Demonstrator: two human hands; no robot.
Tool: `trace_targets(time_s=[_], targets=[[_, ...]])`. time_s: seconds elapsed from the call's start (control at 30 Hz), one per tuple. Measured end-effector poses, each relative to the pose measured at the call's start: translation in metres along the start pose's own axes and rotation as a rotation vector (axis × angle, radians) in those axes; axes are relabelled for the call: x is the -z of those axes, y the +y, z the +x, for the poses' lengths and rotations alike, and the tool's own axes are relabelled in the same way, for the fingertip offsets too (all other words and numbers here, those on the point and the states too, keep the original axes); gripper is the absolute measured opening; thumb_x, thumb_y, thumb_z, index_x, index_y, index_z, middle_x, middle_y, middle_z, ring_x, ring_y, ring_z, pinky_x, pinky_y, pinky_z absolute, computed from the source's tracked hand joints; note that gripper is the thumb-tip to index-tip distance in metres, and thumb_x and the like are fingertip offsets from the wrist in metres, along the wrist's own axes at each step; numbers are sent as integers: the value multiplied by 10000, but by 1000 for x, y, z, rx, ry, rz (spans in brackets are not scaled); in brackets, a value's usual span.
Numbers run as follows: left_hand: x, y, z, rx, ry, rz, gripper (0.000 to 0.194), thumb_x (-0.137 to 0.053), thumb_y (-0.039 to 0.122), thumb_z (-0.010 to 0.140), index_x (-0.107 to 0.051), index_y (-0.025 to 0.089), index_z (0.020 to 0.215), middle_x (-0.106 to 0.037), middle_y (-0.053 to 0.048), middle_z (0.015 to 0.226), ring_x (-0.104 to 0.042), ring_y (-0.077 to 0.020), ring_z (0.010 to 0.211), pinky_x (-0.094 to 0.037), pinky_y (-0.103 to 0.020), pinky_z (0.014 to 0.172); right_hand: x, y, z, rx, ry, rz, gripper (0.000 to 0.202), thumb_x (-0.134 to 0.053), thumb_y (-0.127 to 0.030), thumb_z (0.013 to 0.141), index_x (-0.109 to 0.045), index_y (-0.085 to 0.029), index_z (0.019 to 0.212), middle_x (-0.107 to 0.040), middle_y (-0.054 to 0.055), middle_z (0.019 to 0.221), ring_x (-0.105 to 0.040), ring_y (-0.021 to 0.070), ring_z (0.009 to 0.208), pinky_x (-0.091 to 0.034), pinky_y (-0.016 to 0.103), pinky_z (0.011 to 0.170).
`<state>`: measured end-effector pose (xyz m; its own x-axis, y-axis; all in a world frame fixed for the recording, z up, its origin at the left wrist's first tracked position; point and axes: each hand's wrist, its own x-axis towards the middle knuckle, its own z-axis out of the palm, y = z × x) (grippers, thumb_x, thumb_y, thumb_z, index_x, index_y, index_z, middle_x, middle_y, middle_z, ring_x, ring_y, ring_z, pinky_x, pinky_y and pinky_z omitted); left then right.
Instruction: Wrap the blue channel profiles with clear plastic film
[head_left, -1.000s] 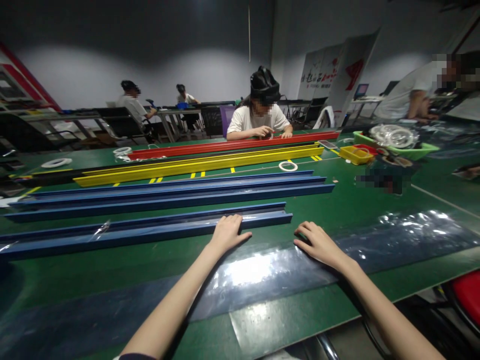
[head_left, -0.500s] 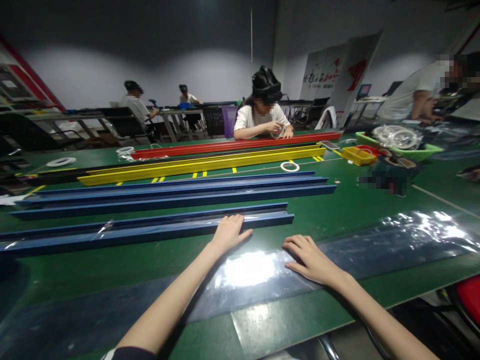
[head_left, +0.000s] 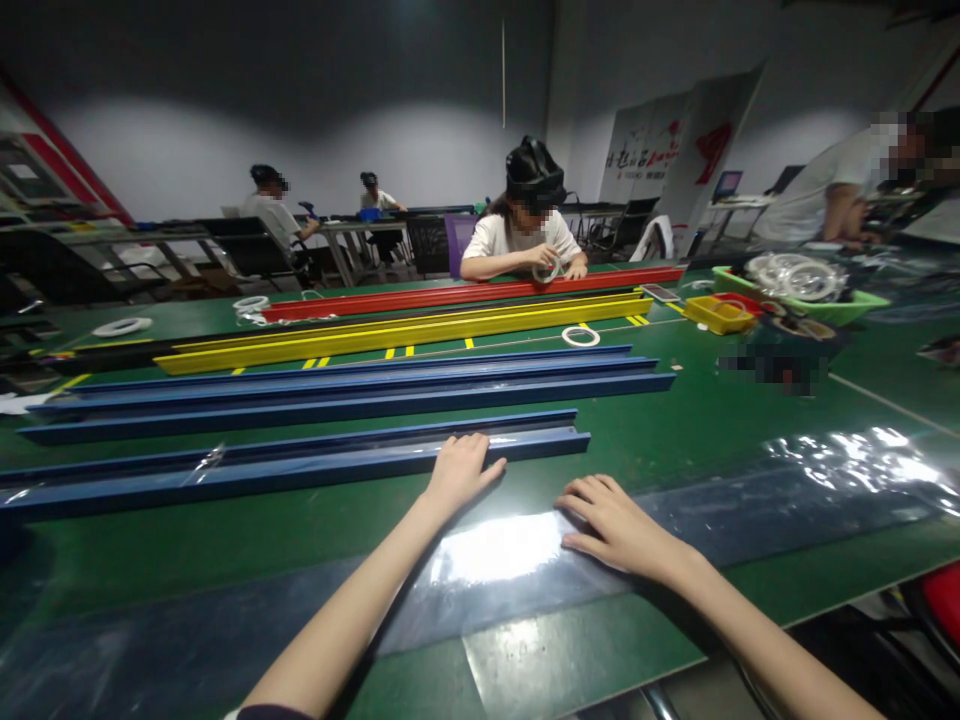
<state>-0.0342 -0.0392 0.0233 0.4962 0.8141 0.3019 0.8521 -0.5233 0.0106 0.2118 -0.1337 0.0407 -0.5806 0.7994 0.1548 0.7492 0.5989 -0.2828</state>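
Two hands of yours reach over the green surface [head_left: 697, 415], and neither one looks squeezed tight around anything. Your left hand [head_left: 461, 470] has its fingers over the near wall of the closest blue rail [head_left: 300, 472], with the thumb sticking out to the side. Your right hand [head_left: 611, 525] lies on the long plastic sheet [head_left: 517, 580], fingers apart and a little bent. Whether those fingertips press down hard, you cannot tell from here.

The sheet could slip or go crooked if your right hand pushes to one side, because it looks slick. It could also fold or get wrinkles if one part is pulled while the rest lies flat. Your left arm crosses over it, so a sleeve or elbow might drag it. The rail could slide too, if your left hand leans on it, and it might bump the two blue rails [head_left: 360, 405] behind it.

The sheet is see-through, smoky gray-blue and very shiny. It lies flat across the surface between you and the closest rail, running far out to both sides. A bright white glare sits in the middle, so small marks there are hard to see. At the right end, lots of little sparkles make it look bumpy.
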Motion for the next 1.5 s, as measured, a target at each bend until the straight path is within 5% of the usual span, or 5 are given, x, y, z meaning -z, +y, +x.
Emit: trace_targets(time_s=[0.23,0.37,0.67,0.87,1.5], targets=[[-11,-1,-1,-9,118,101,329,-379,434,878,-566,166,839,-637,-75,816,-577,-216,787,-370,-350,720,41,34,58,-183,285,41,251,-430,-352,881,-624,-206,948,-663,62,927,-585,201,882,-402,331,797],[-14,-2,-2,-23,174,105,291,-409,405,869,-564,163,823,-631,-63,797,-564,-205,756,-355,-340,688,35,48,90,-313,454,150,253,-397,-305,889,-620,-200,831,-676,35,836,-600,162,767,-406,259,692],[-13,-1,-4,-43,200,75,277,-433,388,865,-576,156,915,-644,-66,883,-560,-209,799,-369,-347,706,-20,48,84,-194,305,-201,331,-385,-339,924,-607,-177,739,-653,39,728,-573,168,741,-331,281,693],[-12,-2,-5,-77,276,9,295,-443,325,866,-542,125,1060,-633,-90,995,-555,-210,879,-396,-336,754,-21,56,78,-116,277,-190,285,-442,-414,896,-609,-185,865,-652,36,846,-553,167,821,-327,282,719],[-11,-8,-8,-9,271,25,272,-398,354,906,-585,179,813,-543,-53,785,-490,-176,758,-372,-297,673,-21,51,80,-137,263,-242,223,-434,-338,902,-550,-181,795,-570,44,810,-481,176,792,-328,268,698]])
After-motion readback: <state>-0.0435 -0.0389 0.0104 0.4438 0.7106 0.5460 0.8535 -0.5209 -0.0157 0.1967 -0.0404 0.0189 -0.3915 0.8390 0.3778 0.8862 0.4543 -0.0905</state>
